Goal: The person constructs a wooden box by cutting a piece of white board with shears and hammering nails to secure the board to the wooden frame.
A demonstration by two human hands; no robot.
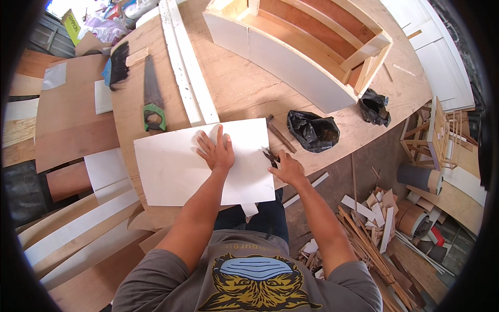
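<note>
A white rectangular board (166, 169) lies flat on the workbench near its front edge, partly on white wooden strips (188, 67). My left hand (217, 153) rests on it, fingers spread, near its far side. At the board's right edge my right hand (289, 170) grips dark pliers (270, 155), whose jaws are at that edge; what they pinch, if anything, is too small to make out. Just beyond lies a hammer (280, 136), beside an open black plastic bag (313, 132). A white piece (249, 209) sticks out under the board's near edge.
On the bench (244, 99) stand a curved wooden cabinet frame (301, 73), a green-handled handsaw (151, 88), a dark-bristled brush (120, 61) and a second black bag (374, 108). Sheets of wood (78, 125) lie left. Wood offcuts (377, 213) are heaped on the floor at right.
</note>
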